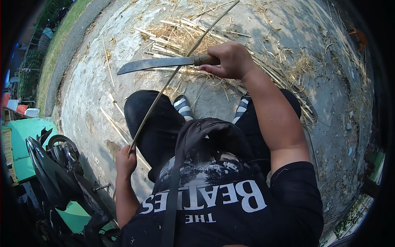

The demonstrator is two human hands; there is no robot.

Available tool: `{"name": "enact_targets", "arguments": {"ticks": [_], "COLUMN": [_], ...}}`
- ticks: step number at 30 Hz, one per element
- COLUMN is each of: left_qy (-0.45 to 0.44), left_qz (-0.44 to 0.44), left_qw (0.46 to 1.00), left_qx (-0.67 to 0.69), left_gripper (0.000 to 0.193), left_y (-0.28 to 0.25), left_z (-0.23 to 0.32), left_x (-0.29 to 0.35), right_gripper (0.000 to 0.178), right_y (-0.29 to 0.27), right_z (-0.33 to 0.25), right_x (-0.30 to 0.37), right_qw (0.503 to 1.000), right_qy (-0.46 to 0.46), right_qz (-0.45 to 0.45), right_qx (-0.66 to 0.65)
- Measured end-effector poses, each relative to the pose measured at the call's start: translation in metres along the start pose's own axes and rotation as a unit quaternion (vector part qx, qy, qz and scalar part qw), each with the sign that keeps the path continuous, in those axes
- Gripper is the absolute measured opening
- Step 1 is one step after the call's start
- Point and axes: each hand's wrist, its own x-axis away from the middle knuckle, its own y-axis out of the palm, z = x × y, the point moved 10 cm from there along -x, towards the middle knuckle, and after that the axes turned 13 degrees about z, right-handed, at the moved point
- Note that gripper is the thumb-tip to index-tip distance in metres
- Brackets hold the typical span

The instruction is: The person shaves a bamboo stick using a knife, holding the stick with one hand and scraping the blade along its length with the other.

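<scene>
My right hand is closed round the wooden handle of a machete, held out over the ground with its blade pointing left. A long thin bamboo strip runs slantwise from lower left to the top, crossing the blade close to the handle. Whether blade and strip touch I cannot tell. Down beside my left knee, my left hand grips the strip's lower end. Beyond my feet lies a pile of split bamboo strips with curly shavings on top.
More split strips lie to the right of the pile, and a few loose ones beside my left leg. A black motorcycle stands at the lower left. Rough concrete surrounds me, with a grass strip at the far left.
</scene>
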Motion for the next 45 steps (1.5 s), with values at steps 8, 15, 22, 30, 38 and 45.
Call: {"name": "enact_targets", "arguments": {"ticks": [8,15,22,30,38,45], "left_qy": [0.029,0.004,0.017,0.018,0.034,0.017], "left_qz": [0.025,0.062,0.023,0.049,0.022,0.014], "left_qw": [0.998,0.997,0.999,0.999,0.999,0.999], "left_qx": [0.051,0.05,0.039,0.011,0.023,0.041], "left_gripper": [0.025,0.022,0.026,0.022,0.02,0.018], "left_y": [0.006,0.011,0.004,-0.002,0.006,0.006], "left_z": [0.013,0.005,0.022,0.028,0.019,0.019], "left_x": [-0.006,-0.002,-0.002,0.0,-0.005,-0.011], "right_gripper": [0.062,0.057,0.058,0.06,0.055,0.052], "right_y": [-0.027,-0.047,-0.027,-0.047,-0.039,-0.055], "right_z": [0.069,0.045,0.056,0.114,0.043,0.103], "right_x": [0.012,0.0,0.004,0.012,0.001,0.009], "right_qw": [0.979,0.995,0.984,0.948,0.987,0.973], "right_qy": [0.183,0.083,0.157,0.295,0.12,0.187], "right_qz": [0.071,0.063,0.07,0.098,0.094,0.134], "right_qx": [0.056,0.008,0.038,0.068,0.049,0.024]}}
